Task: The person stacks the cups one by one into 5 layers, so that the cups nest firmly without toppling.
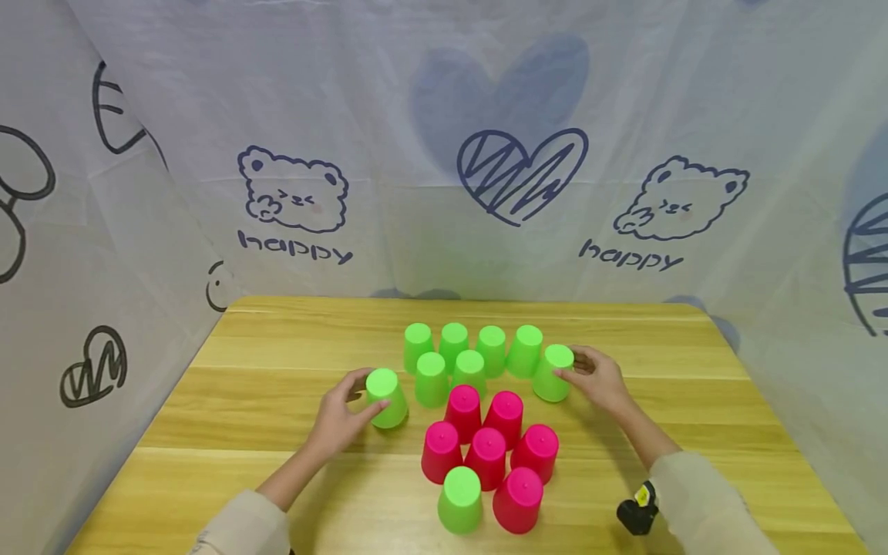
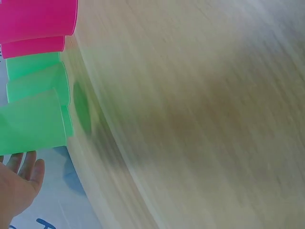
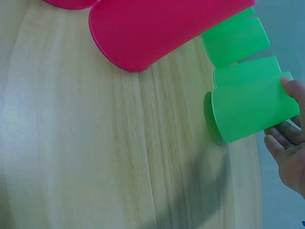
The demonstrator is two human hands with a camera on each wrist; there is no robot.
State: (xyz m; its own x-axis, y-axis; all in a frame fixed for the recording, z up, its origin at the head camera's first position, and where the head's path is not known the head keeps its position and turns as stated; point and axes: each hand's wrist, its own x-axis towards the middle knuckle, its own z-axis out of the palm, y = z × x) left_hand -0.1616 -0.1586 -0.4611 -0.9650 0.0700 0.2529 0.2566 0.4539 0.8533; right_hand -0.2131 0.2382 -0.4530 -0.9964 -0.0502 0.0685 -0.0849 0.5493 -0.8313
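At the left of the group, my left hand (image 1: 338, 420) grips an upside-down green cup (image 1: 386, 398), thumb in front and fingers behind. My right hand (image 1: 602, 383) pinches another upside-down green cup (image 1: 553, 375) at the right end of the green ones. The left wrist view has the left fingers (image 2: 28, 167) against a green cup (image 2: 33, 121), a greenish shadow on the wood beside its rim. In the right wrist view the right thumb (image 3: 294, 90) lies on a green cup (image 3: 252, 107), also with a shadow at its rim.
Several green cups (image 1: 492, 351) stand upside down between the hands. Nearer are several red cups (image 1: 487, 456) and one green cup (image 1: 460, 499). A black object (image 1: 637, 515) is by the right sleeve. Printed cloth (image 1: 416, 254) hangs behind the wooden table (image 1: 229, 432).
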